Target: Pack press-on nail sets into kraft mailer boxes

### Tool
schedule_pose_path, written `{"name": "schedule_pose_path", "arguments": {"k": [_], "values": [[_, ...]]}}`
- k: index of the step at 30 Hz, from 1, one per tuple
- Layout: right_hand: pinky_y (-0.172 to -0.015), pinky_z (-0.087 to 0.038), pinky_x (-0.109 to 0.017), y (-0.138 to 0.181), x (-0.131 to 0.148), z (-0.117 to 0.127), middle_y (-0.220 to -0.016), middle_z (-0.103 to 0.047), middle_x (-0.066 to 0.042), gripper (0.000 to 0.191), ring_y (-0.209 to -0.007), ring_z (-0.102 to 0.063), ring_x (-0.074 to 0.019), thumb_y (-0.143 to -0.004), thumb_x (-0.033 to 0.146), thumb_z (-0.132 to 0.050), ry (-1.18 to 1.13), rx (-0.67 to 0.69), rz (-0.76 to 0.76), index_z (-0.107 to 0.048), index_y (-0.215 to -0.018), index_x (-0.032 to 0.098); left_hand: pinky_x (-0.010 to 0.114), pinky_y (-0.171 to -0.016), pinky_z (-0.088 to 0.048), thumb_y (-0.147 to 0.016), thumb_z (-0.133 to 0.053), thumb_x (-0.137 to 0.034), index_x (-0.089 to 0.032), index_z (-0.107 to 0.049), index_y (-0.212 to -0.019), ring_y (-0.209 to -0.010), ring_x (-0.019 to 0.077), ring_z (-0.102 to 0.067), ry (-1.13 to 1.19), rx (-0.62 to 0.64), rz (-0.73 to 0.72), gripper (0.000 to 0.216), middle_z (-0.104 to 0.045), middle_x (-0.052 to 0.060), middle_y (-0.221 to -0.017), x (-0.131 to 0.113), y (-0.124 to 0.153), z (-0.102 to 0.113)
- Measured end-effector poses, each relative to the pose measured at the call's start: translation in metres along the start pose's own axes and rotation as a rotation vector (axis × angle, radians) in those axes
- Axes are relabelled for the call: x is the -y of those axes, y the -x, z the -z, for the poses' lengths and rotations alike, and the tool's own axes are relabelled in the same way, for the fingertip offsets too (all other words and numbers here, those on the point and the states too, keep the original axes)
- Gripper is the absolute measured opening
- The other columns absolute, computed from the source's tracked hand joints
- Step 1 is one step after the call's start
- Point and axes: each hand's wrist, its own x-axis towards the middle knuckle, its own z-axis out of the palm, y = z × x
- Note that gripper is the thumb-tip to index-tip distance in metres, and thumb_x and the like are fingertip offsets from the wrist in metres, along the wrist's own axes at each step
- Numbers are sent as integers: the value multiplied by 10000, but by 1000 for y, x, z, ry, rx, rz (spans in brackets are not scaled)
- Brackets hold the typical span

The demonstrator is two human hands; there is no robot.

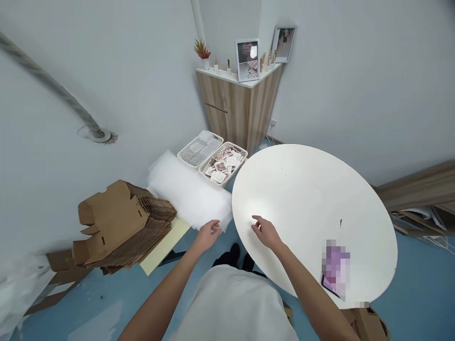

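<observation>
My left hand point(208, 235) hovers by the near edge of a stack of white, translucent foam sheets point(188, 189). Its fingers are loosely curved and apart, with nothing visible in them; contact with the sheets I cannot make out. Over the left edge of a round white table point(305, 189) is my right hand point(266, 232), its index finger stretched out and the others bent. It holds nothing that I can see. Left of the foam lies a stack of flat brown cardboard boxes point(117, 222), with pale yellow board point(167, 241) under its edge.
Behind the foam stand a white basket of clear plastic pieces point(200, 148) and a white basket of printed cards point(223, 165). A phone point(334, 274), partly pixelated, lies on the table. A wooden corner cabinet point(238, 104) carries picture frames, small bottles and a potted plant point(202, 52).
</observation>
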Motion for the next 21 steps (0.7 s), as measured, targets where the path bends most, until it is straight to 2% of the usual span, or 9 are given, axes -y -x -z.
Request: {"name": "schedule_pose_path", "arguments": {"k": [5, 11, 17, 21], "values": [[-667, -440, -299, -46, 38, 1, -867, -603, -9, 391, -640, -537, -131, -798, 331, -424, -65, 71, 106, -448, -1183, 264, 292, -703, -477, -730, -518, -385, -187, -493, -1107, -848, 163, -599, -27, -109, 15, 427, -613, 68, -983, -1, -28, 26], [-706, -444, -307, -117, 66, -6, -984, -593, -39, 386, -752, -565, -151, -782, 303, -460, -31, 73, 128, -465, -1164, 245, 290, -735, -479, -733, -536, -372, -193, -497, -1092, -868, 154, -600, -31, -157, -1, 403, -616, 64, -999, -1, -91, 61], [-753, -437, -301, -197, 85, -23, -1099, -568, -76, 371, -856, -567, -178, -771, 254, -488, 68, 41, 64, -493, -1138, 199, 282, -783, -474, -740, -551, -320, -172, -487, -1121, -908, 166, -598, -24, -43, 11, 413, -568, 95, -1128, -8, -169, 83], [-814, -393, -288, -241, 96, -36, -1130, -554, -82, 344, -961, -533, -185, -772, 223, -493, 281, 79, 28, -500, -1113, 181, 245, -749, -466, -750, -532, -244, -154, -455, -1162, -910, 166, -598, -188, 81, 17, 429, -568, 103, -1129, -16, -215, 95]]}}
